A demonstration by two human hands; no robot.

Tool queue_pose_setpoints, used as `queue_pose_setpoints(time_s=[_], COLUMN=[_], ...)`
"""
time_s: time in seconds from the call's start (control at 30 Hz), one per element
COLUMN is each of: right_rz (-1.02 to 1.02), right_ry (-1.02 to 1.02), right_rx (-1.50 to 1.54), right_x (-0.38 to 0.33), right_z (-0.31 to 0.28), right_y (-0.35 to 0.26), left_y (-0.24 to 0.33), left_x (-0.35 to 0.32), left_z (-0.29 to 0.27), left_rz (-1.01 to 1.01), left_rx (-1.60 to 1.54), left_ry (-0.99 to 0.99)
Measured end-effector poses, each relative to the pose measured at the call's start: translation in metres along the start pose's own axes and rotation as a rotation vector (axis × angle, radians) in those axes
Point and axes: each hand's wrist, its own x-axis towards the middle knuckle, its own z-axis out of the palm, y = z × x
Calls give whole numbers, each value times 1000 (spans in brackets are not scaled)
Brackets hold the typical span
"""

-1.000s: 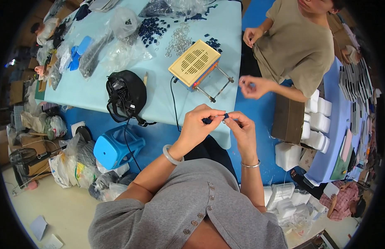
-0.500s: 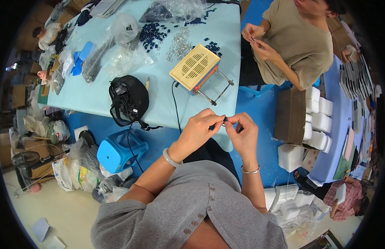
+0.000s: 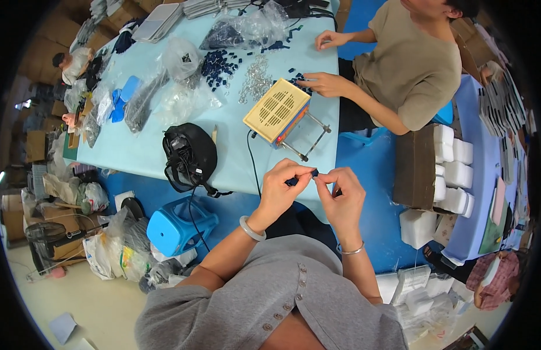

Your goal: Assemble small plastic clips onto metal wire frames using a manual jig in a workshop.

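The left hand point(image 3: 285, 188) pinches a small dark-blue piece point(image 3: 315, 172) near the table point(image 3: 241, 167); the right hand's point(image 3: 342, 193) fingertips are right at it, their grip unclear. The co-worker point(image 3: 416, 67), hands together earlier, now reaches tableward. A yellow-topped box point(image 3: 277, 107) stands between the person's hands and clear bits point(image 3: 254, 81).

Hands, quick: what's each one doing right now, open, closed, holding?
Left hand: closed, pinching a blue piece.
Right hand: fingers bent at that piece; whether it grips anything cannot be told.
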Motion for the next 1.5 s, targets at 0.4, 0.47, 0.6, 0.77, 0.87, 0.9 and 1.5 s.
queue_pose_setpoints(time_s=[0.4, 0.47, 0.6, 0.77, 0.87, 0.9, 1.5], right_rz=[107, 89, -44, -234, -290, -310, 244], right_ry=[-80, -95, -97, -59, -43, -31, -423], right_rx=[161, 170, 175, 91, 62, 50, 667], right_x=[7, 10, 10, 8, 8, 8, 10], right_z=[-2, -4, -6, -5, -6, -6, -29], right_y=[6, 6, 11, 24, 26, 27, 48], left_y=[-3, -1, 1, 3, 5, 6, 2], left_x=[2, 3, 3, 1, 0, 0, 6], left_z=[1, 2, 5, 9, 12, 12, 2], left_rz=[98, 122, 94, 63, 25, 4, -169], left_rx=[40, 70, 46, 12, 2, -6, -400], left_ry=[20, 27, 16, -1, 4, -6, -397])
